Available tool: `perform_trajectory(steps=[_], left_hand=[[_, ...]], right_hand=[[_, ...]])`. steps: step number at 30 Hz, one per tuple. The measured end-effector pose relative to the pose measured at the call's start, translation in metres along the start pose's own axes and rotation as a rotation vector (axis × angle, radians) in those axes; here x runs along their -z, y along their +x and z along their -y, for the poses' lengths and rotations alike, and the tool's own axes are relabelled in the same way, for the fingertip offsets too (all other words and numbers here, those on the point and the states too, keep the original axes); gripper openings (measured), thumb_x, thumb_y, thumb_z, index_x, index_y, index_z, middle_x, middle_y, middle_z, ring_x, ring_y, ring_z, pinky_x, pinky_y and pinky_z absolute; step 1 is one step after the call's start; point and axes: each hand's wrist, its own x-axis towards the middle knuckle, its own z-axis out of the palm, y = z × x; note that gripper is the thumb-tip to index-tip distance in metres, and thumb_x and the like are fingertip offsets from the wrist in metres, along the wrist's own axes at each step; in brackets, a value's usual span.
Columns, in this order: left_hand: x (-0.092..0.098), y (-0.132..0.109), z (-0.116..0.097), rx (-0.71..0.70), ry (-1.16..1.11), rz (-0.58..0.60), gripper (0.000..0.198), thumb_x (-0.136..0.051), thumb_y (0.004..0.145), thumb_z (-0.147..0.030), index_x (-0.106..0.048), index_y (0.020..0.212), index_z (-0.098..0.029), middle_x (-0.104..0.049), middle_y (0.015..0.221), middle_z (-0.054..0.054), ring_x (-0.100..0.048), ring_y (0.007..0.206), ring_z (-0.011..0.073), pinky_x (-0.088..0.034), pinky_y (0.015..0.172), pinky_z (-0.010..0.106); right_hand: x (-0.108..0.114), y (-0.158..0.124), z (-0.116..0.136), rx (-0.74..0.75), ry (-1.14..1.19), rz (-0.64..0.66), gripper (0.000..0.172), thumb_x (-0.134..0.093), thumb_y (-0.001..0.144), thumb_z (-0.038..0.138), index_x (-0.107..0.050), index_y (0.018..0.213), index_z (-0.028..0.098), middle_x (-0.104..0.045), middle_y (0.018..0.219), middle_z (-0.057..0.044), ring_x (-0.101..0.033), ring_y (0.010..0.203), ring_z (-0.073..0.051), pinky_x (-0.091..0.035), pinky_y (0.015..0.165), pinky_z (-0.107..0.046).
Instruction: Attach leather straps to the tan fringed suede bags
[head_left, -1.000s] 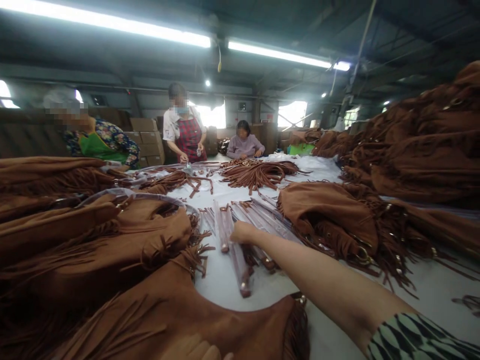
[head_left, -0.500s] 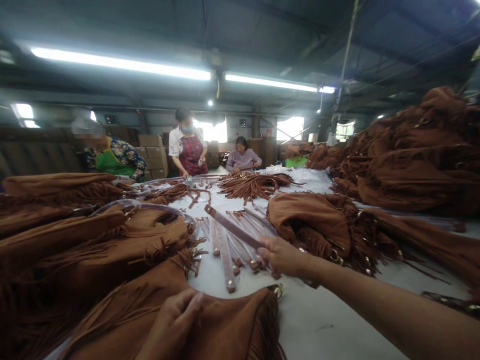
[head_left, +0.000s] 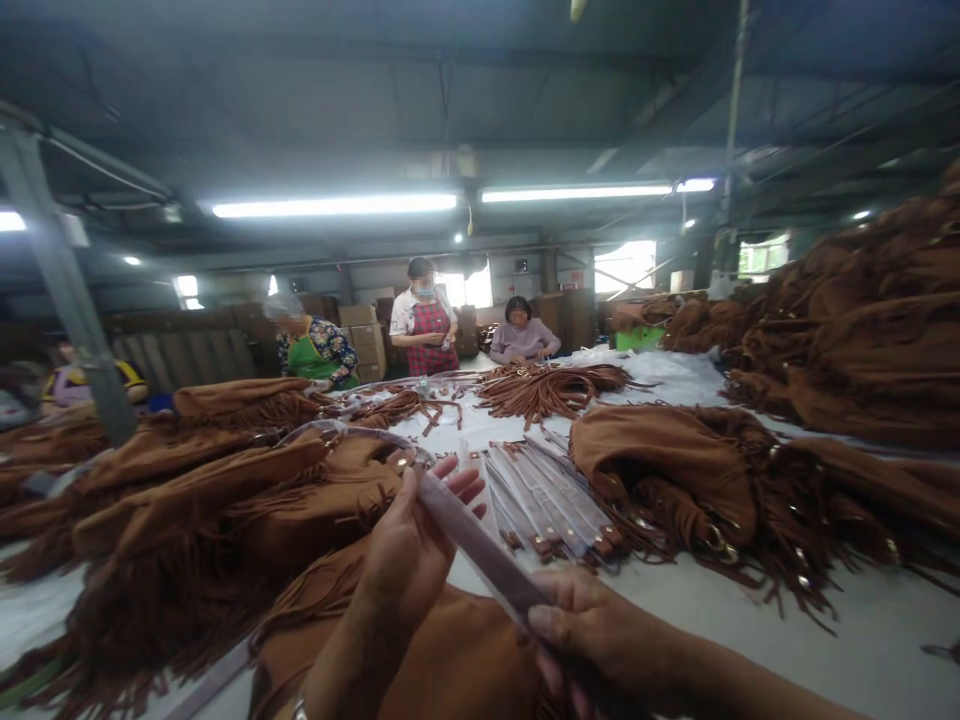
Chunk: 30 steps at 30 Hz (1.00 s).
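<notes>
A brown bag strap in a pale clear wrapping (head_left: 480, 545) slants between my hands, above a brown fringed suede bag (head_left: 472, 650). Its far end, with a small metal stud, lies between the thumb and fingers of my left hand (head_left: 416, 545); the other fingers there are stretched out. Lower down, my right hand (head_left: 592, 625) has its fingers closed round the strap. Beyond them, several wrapped straps (head_left: 547, 500) lie side by side on the white table. The bag below is partly hidden by my forearms.
Fringed bags (head_left: 202, 500) are heaped on the left, and more bags (head_left: 667, 460) lie on the right. A tall bag pile (head_left: 877, 330) rises behind. Brown straps (head_left: 536, 395) are bunched farther back. Several co-workers, one in a checked apron (head_left: 427, 335), are across the table.
My left hand has left the bag and come up to the strap's far end. The right hand has drawn the strap nearer. The view has turned left and up.
</notes>
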Motion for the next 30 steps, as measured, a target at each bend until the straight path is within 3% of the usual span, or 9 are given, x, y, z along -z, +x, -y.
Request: perform_trajectory(steps=[3,5,10,13,17,18,21,25,30], left_hand=[[-0.009,-0.008,-0.002,-0.022,-0.08,0.103,0.048,-0.028,0.094,-0.045,-0.056,0.108,-0.008,-0.064,0.092,0.014,-0.064,0.086,0.0249,-0.051,0.081,0.043],[-0.014,-0.011,-0.001,-0.059,-0.113,0.189,0.039,-0.034,0.094,-0.041,-0.059,0.097,-0.011,-0.059,0.074,0.005,-0.06,0.063,0.0145,-0.053,0.065,0.032],[-0.021,-0.015,-0.01,-0.174,0.094,0.341,0.025,-0.06,0.081,-0.034,-0.05,0.068,-0.015,-0.029,0.051,-0.008,-0.022,0.036,0.0027,-0.023,0.034,0.015],[-0.028,-0.025,-0.041,-0.298,0.746,0.19,0.034,-0.063,0.074,-0.047,-0.051,0.068,-0.016,-0.029,0.049,-0.007,-0.023,0.038,0.0046,-0.021,0.037,0.017],[-0.035,-0.037,-0.09,-0.665,2.195,-0.285,0.034,-0.047,0.082,-0.048,-0.052,0.068,-0.017,-0.039,0.055,-0.001,-0.039,0.05,0.013,-0.03,0.051,0.024],[-0.032,-0.035,-0.095,-0.703,2.433,-0.316,0.036,-0.038,0.086,-0.047,-0.054,0.074,-0.017,-0.043,0.058,0.002,-0.043,0.053,0.0163,-0.032,0.053,0.028],[0.0,-0.018,-0.08,-0.52,2.701,-0.083,0.04,-0.026,0.09,-0.043,-0.054,0.081,-0.017,-0.055,0.064,0.008,-0.054,0.059,0.0247,-0.039,0.058,0.036],[0.068,0.001,-0.02,-0.029,2.459,0.28,0.034,-0.026,0.09,-0.036,-0.053,0.081,-0.018,-0.064,0.082,0.014,-0.062,0.081,0.0316,-0.041,0.064,0.037],[0.125,0.002,0.018,0.045,2.309,0.277,0.032,-0.031,0.088,-0.043,-0.049,0.075,-0.02,-0.066,0.078,0.014,-0.063,0.078,0.0322,-0.038,0.061,0.035]], right_hand=[[-0.007,-0.007,-0.006,-0.011,0.225,0.093,0.041,-0.061,0.073,0.052,-0.051,0.088,0.014,-0.051,0.056,0.002,-0.04,0.038,-0.005,-0.029,0.036,-0.014],[-0.014,-0.01,-0.011,0.05,0.272,0.127,0.045,-0.067,0.067,0.054,-0.054,0.08,0.012,-0.045,0.055,0.003,-0.034,0.041,-0.003,-0.023,0.039,-0.014],[-0.025,-0.011,-0.016,0.151,0.222,0.133,0.052,-0.065,0.066,0.062,-0.051,0.068,0.012,-0.037,0.056,0.004,-0.028,0.044,-0.002,-0.018,0.042,-0.016],[-0.013,-0.012,-0.018,0.061,0.046,-0.12,0.042,-0.052,0.08,0.053,-0.051,0.071,0.012,-0.046,0.058,0.002,-0.038,0.045,-0.004,-0.029,0.043,-0.015],[0.017,-0.022,-0.032,-0.232,-0.209,-0.365,0.023,-0.043,0.088,0.031,-0.051,0.077,0.012,-0.053,0.061,0.0,-0.044,0.038,-0.006,-0.033,0.035,-0.016],[0.022,-0.025,-0.038,-0.297,-0.209,-0.369,0.023,-0.042,0.088,0.031,-0.051,0.079,0.012,-0.054,0.062,-0.001,-0.044,0.036,-0.007,-0.033,0.032,-0.017],[0.022,-0.029,-0.052,-0.458,-0.162,-0.332,0.033,-0.038,0.09,0.04,-0.051,0.086,0.01,-0.058,0.06,-0.004,-0.049,0.034,-0.012,-0.037,0.029,-0.02],[-0.004,-0.012,-0.057,-0.552,-0.088,-0.318,0.047,-0.038,0.088,0.052,-0.046,0.104,0.009,-0.06,0.06,-0.007,-0.055,0.037,-0.016,-0.043,0.032,-0.024],[-0.032,0.03,-0.061,-0.422,-0.02,-0.555,0.054,-0.058,0.076,0.049,-0.043,0.114,0.014,-0.061,0.096,-0.012,-0.062,0.058,-0.018,-0.051,0.043,-0.03]])
